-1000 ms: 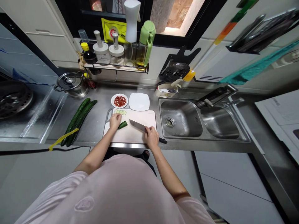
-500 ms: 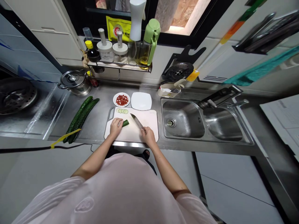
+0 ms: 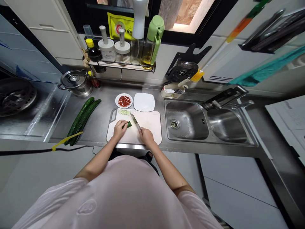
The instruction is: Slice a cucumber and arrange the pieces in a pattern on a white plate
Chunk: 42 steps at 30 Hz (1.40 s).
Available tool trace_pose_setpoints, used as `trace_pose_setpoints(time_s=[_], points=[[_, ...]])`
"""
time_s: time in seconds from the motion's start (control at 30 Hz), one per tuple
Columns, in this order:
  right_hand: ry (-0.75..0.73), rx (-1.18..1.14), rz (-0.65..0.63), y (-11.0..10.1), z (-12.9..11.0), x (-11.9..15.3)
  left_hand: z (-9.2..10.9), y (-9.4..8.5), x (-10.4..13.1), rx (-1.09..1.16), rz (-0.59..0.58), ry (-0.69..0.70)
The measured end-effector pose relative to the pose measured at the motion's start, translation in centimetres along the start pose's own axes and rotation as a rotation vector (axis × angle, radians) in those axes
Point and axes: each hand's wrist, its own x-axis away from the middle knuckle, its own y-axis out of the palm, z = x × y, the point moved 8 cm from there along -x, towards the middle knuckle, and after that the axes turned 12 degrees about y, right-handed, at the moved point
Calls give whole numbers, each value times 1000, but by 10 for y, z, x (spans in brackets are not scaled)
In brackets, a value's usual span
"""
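Observation:
On the white cutting board (image 3: 152, 127), my left hand (image 3: 119, 128) is closed on a short green cucumber piece (image 3: 129, 124). My right hand (image 3: 146, 136) grips the handle of a knife (image 3: 136, 123), its blade pointing up and left, just right of the cucumber piece and apart from it. Several pale cucumber slices (image 3: 124, 112) lie in a row near the board's upper left edge, close to the knife tip. Behind the board stand a round plate of chopped red pieces (image 3: 124, 101) and a white square plate (image 3: 144, 102).
Whole cucumbers (image 3: 83, 119) lie on the counter at the left, below a lidded steel pot (image 3: 76, 83). To the right is a double sink (image 3: 187, 122). A shelf (image 3: 124, 65) with bottles and jars hangs behind; a small caddy (image 3: 172, 91) stands by the sink.
My right hand has moved left with the knife, bringing the blade closer to the cucumber piece and the slices. My left hand has shifted slightly right and up, still holding the piece.

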Motion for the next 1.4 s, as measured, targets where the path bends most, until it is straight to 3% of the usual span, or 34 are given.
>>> trace_pose_setpoints(time_s=[0.23,0.43,1.4], points=[[-24,15,-70,2,-14,5,1,5,3,7,68,153],[-9,14,-112,3,-22,9,1,10,4,-24,54,215],[-49,48,-140,10,-27,10,7,11,4,-87,40,271]])
